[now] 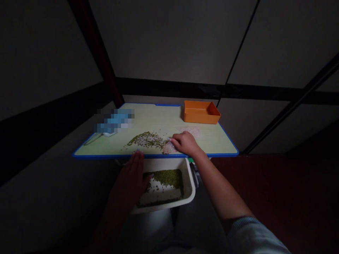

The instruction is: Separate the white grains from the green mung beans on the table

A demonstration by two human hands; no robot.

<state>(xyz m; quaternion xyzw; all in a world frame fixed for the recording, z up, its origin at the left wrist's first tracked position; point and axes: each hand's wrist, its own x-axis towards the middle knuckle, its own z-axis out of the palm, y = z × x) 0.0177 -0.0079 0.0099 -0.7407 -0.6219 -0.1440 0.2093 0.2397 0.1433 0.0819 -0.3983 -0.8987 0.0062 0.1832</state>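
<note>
Small green beans [148, 139] lie scattered on the tabletop [159, 118]; the right hand [184, 141] curls narrow at their right, contents unclear; the left hand's [135, 174] fingers extend at the near edge, thumb spread over the white bin [191, 188].

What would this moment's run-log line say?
left hand: fingertips at table edge | right hand: curled, beside green beans | white tub: more beans inside | orange bin: far right
</note>
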